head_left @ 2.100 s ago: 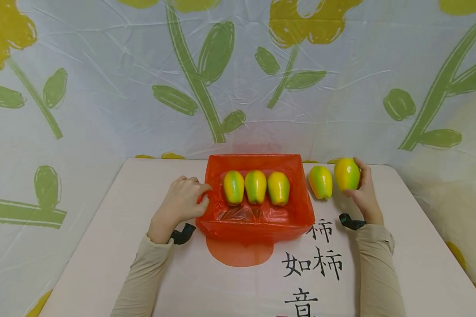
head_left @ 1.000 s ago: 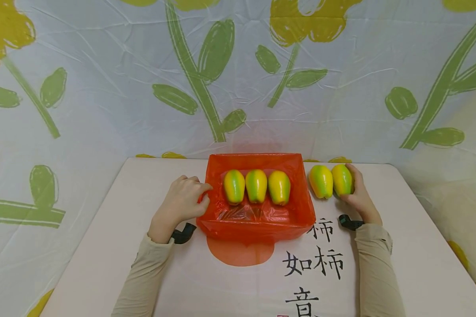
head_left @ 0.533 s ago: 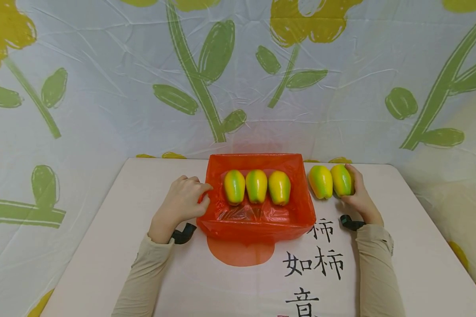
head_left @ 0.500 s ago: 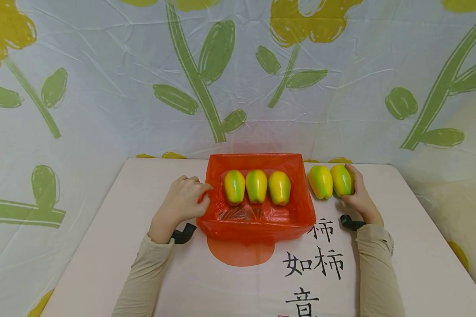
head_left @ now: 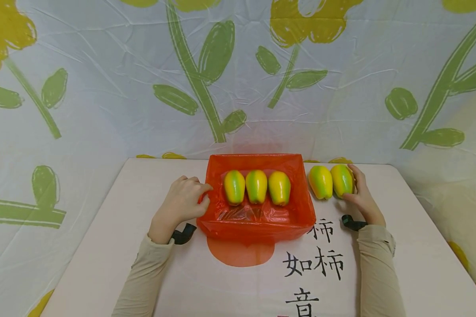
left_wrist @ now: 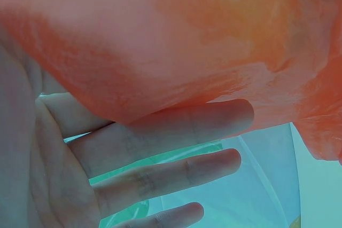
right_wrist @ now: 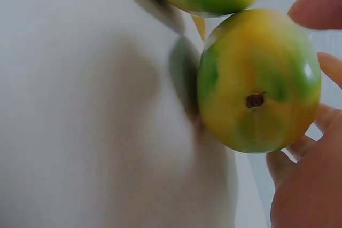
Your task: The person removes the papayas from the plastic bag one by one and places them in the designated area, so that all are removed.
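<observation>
At the right of the table my right hand (head_left: 365, 200) holds a glossy yellow-green papaya (head_left: 342, 181) by its right side, thumb at the near end and fingertips behind. The wrist view shows the papaya (right_wrist: 259, 84) from its stem end, most of the fingers hidden behind it. A second papaya (head_left: 320, 182) lies right beside it. My left hand (head_left: 182, 198) holds the left rim of a red plastic-covered box (head_left: 255, 226), index finger over the edge. Underneath, the other fingers stretch out straight below the red plastic (left_wrist: 160, 41); the thumb is hidden there.
Inside the box three more papayas (head_left: 256, 186) lie in a row. The pale table (head_left: 222, 290) carries black characters (head_left: 327, 263) and ends at a flower-printed cloth (head_left: 238, 79) behind. Dark wrist mounts (head_left: 184, 234) sit under both wrists.
My right hand has brought the papaya down from the air to the table beside the other one. It has since shifted very slightly right. My left hand and the box stay put.
</observation>
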Motion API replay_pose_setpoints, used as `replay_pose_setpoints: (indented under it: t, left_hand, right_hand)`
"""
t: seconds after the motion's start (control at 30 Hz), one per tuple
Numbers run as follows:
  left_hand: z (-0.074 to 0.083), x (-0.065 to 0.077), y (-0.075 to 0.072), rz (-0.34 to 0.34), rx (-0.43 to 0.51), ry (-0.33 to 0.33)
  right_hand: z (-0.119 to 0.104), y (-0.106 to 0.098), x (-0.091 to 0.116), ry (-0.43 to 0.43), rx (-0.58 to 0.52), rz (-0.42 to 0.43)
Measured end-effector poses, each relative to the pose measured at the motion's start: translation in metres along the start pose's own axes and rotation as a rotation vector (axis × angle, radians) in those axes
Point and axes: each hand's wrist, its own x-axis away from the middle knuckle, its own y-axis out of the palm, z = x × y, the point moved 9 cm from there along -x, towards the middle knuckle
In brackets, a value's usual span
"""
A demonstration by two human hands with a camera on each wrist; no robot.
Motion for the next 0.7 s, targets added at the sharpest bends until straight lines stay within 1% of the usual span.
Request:
replay_pose_setpoints:
  t: [0.17,0.3,0.4,0.6,0.7]
  left_hand:
    - [0.0,0.0,0.0,-0.005,-0.002,-0.004]
    - [0.0,0.0,0.0,-0.007,0.001,-0.004]
    - [0.0,0.0,0.0,-0.006,0.0,-0.004]
    - [0.0,0.0,-0.001,-0.006,0.0,-0.002]
    - [0.001,0.0,-0.001,-0.004,0.001,0.0]
  right_hand:
    - [0.002,-0.007,0.001,0.005,0.022,0.023]
    - [0.001,-0.01,0.002,0.017,0.038,0.038]
    - [-0.003,-0.012,0.003,0.011,0.039,0.05]
    - [-0.017,-0.015,0.004,-0.049,0.04,0.069]
    - [-0.022,-0.016,0.005,-0.055,0.045,0.073]
